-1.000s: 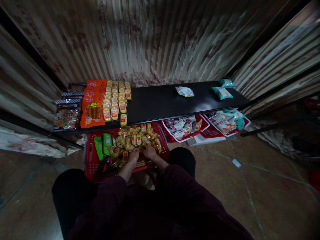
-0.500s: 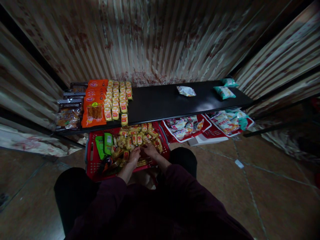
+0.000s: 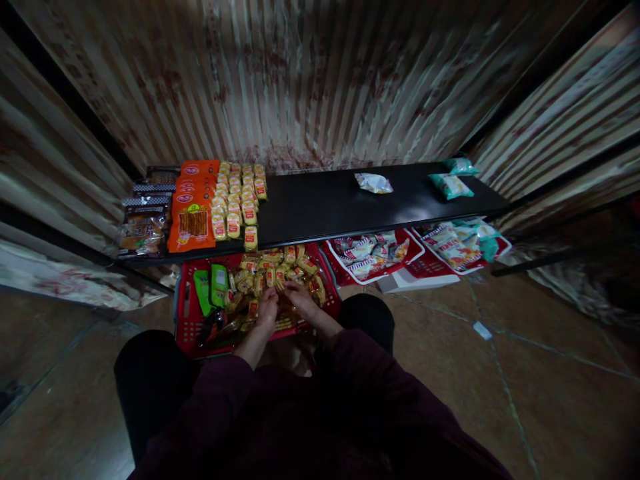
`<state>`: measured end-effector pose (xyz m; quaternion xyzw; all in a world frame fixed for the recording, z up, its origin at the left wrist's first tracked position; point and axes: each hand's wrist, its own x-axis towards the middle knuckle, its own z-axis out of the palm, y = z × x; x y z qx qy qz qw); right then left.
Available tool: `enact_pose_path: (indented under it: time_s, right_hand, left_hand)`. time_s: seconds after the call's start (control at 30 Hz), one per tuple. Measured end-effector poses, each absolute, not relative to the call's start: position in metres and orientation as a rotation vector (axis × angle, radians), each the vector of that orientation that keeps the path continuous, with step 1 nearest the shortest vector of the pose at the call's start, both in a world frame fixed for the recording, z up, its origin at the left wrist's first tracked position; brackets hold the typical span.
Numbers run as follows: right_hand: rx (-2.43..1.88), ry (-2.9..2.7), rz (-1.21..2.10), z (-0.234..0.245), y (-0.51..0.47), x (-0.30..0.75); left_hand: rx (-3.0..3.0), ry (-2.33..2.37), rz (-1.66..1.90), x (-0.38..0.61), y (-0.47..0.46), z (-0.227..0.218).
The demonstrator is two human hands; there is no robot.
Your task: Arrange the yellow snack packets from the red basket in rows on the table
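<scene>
A red basket (image 3: 186,320) on the floor in front of me holds many small yellow snack packets (image 3: 273,267) and a few green packets (image 3: 218,283). Both my hands are inside it. My left hand (image 3: 267,308) is curled among the yellow packets, fingers closed on some of them. My right hand (image 3: 300,297) lies just beside it, fingers bent over the same pile; what it holds is too small to make out. Above the basket, rows of the same yellow packets (image 3: 240,200) lie on the black shelf (image 3: 330,200).
Orange packets (image 3: 193,207) and dark bags (image 3: 145,220) fill the shelf's left end. A white packet (image 3: 373,182) and teal packets (image 3: 450,185) lie to the right. Red baskets of white-red bags (image 3: 370,257) sit under the shelf. Striped walls surround; tiled floor to the right.
Both hands have shifted a little farther into the basket's pile of yellow packets. The view has moved slightly; the shelf's contents are the same.
</scene>
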<state>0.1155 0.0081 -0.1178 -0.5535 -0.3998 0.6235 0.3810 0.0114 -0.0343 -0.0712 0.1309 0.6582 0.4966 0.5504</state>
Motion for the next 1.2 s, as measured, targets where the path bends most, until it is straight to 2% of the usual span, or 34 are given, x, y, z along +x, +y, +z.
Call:
enact_pose_path:
  time_s: [0.23, 0.57, 0.73, 1.2]
  right_hand:
    - [-1.351, -0.856, 1.574, -0.109, 0.007, 0.108]
    - [-1.223, -1.329, 1.299, -0.091, 0.009, 0.112]
    - [-1.218, -1.395, 1.225, -0.093, 0.009, 0.111]
    - [-1.175, -1.006, 1.572, -0.095, 0.009, 0.106]
  left_hand:
    - [0.238, 1.463, 1.226, 0.007, -0.034, -0.063]
    - [0.106, 1.341, 1.291, 0.005, -0.031, -0.045]
    - [0.038, 1.333, 1.299, 0.004, -0.029, -0.042]
    - [0.142, 1.212, 1.288, -0.003, -0.034, -0.05]
